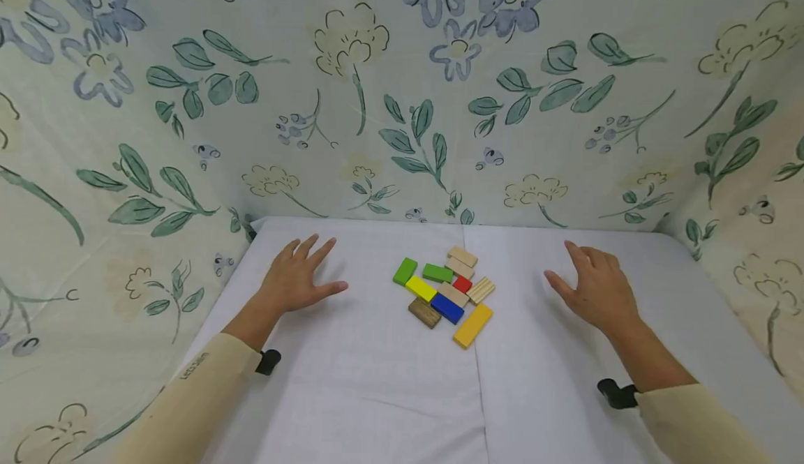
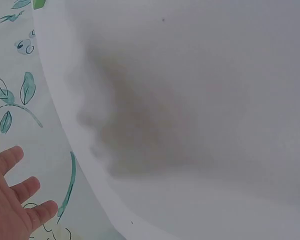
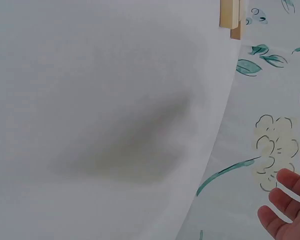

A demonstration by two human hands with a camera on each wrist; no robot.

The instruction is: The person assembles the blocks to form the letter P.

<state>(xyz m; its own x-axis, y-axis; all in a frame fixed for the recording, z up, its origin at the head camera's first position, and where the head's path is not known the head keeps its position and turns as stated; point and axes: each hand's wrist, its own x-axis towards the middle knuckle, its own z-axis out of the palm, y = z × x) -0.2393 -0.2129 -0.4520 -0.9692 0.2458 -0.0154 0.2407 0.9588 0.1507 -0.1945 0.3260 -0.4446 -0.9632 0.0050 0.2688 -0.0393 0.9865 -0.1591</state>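
A loose cluster of small wooden blocks lies mid-table in the head view. Two are green (image 1: 437, 273), one yellow (image 1: 421, 288), one blue (image 1: 447, 308), one red (image 1: 462, 284). A longer orange-yellow block (image 1: 473, 326) lies nearest me, with a dark brown block (image 1: 424, 312) to its left. Several pale wood blocks (image 1: 462, 256) sit at the back and right. Left of the cluster my left hand (image 1: 300, 279) hovers with fingers spread, touching no block. On the other side my right hand (image 1: 597, 286) is held likewise, fingers extended, apart from the blocks.
A white cloth (image 1: 377, 380) covers the table, with a crease running front to back. Floral fabric (image 1: 352, 101) hangs behind and at both sides of the table. Small black devices (image 1: 269, 362) are worn at both wrists.
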